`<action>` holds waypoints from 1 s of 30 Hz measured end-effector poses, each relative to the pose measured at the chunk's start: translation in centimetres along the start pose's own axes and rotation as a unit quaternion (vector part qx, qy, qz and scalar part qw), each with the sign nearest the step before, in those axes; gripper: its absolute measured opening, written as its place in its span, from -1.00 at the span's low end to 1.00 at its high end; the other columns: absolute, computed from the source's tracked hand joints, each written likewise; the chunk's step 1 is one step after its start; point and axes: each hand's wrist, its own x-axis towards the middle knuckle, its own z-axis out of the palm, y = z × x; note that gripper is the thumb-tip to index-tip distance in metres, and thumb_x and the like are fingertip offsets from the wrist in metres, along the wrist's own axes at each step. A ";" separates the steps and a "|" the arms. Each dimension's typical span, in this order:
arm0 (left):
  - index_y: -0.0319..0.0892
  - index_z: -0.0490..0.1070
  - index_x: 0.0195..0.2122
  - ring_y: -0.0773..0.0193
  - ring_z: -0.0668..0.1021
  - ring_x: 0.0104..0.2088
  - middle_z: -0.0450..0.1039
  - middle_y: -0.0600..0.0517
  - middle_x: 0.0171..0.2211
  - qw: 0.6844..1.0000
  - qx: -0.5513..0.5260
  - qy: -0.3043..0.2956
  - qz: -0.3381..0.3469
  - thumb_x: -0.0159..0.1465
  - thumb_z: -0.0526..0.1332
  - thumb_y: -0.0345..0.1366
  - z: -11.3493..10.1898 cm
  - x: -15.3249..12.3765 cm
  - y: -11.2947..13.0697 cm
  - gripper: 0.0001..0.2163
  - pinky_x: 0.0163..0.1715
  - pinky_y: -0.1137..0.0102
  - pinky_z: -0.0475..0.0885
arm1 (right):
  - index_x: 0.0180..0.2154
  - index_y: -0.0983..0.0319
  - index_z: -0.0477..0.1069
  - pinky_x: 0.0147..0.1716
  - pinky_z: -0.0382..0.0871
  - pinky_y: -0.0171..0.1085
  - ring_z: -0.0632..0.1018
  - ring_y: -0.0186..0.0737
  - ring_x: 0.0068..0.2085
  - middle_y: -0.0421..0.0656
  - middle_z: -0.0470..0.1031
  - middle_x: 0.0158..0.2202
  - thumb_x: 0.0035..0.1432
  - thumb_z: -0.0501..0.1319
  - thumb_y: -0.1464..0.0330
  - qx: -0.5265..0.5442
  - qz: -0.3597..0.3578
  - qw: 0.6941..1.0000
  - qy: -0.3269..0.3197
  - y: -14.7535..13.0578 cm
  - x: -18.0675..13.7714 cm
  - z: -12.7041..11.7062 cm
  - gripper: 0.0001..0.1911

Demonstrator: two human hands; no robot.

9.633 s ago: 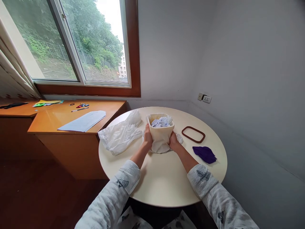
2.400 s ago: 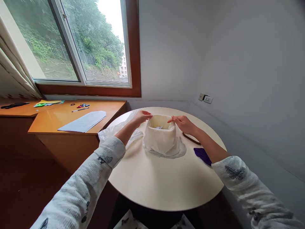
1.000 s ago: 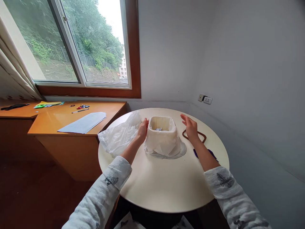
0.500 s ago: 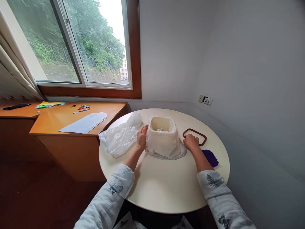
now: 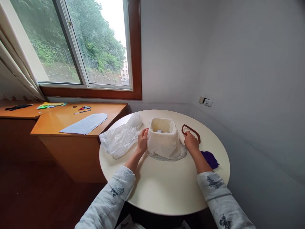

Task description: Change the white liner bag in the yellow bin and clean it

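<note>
A small cream bin (image 5: 162,136) stands on the round white table (image 5: 164,184), with a clear plastic liner pulled down over its outside and a bit of paper inside. My left hand (image 5: 143,140) lies flat against the bin's left side, fingers together. My right hand (image 5: 191,142) is closed on the near end of a brown rectangular ring (image 5: 191,132), which tilts up off the table just right of the bin.
A crumpled clear plastic bag (image 5: 120,140) lies left of the bin. A purple cloth (image 5: 210,159) sits by my right wrist. An orange desk (image 5: 71,122) with a paper sheet and small items adjoins the table. A wall socket (image 5: 206,101) is behind.
My right hand moved from the bin's rim down to the brown ring, closed on it and lifted its near end. My left hand settled on the bin's left side.
</note>
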 end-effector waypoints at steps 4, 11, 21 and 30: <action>-0.18 0.46 -0.27 0.22 0.48 -0.23 0.50 -0.02 -0.27 1.000 0.002 -0.005 0.008 0.22 0.05 -0.17 -0.1 -0.1 0.4 -0.74 -0.21 0.37 0.34 | -0.09 0.19 0.31 -0.31 0.20 -0.26 0.47 -0.15 -0.17 -0.09 0.50 -0.18 0.23 -0.06 0.38 0.060 -0.069 0.993 0.071 -0.7 -0.3 -0.1 -0.73; -0.19 0.44 -0.28 0.18 0.48 -0.18 0.49 -0.03 -0.25 1.000 0.003 0.008 -0.004 0.21 0.05 -0.16 -0.1 -0.2 0.6 -0.74 -0.17 0.34 0.35 | -0.12 0.22 0.34 -0.22 0.22 -0.26 0.45 -0.17 -0.15 -0.09 0.48 -0.16 0.23 -0.07 0.32 0.142 -0.117 0.972 0.147 -1.5 -0.6 -0.2 -0.71; -0.18 0.41 -0.26 0.22 0.46 -0.27 0.44 -0.01 -0.30 1.000 0.009 0.023 -0.010 0.22 0.04 -0.14 -0.2 0.1 -0.1 -0.74 -0.24 0.35 0.33 | -0.21 0.23 0.29 -0.26 0.23 -0.25 0.46 -0.13 -0.21 -0.04 0.48 -0.21 0.21 -0.05 0.22 0.197 -0.089 0.964 0.155 -1.8 -0.9 -0.1 -0.73; -0.17 0.41 -0.33 0.25 0.46 -0.33 0.42 0.02 -0.39 0.998 0.000 0.056 0.008 0.22 0.04 -0.15 -0.5 0.3 0.1 -0.76 -0.25 0.37 0.33 | -0.31 0.21 0.25 -0.33 0.25 -0.25 0.45 -0.18 -0.34 -0.12 0.45 -0.35 0.19 -0.01 0.11 0.256 -0.068 0.940 0.215 -2.6 -1.4 -2.0 -0.70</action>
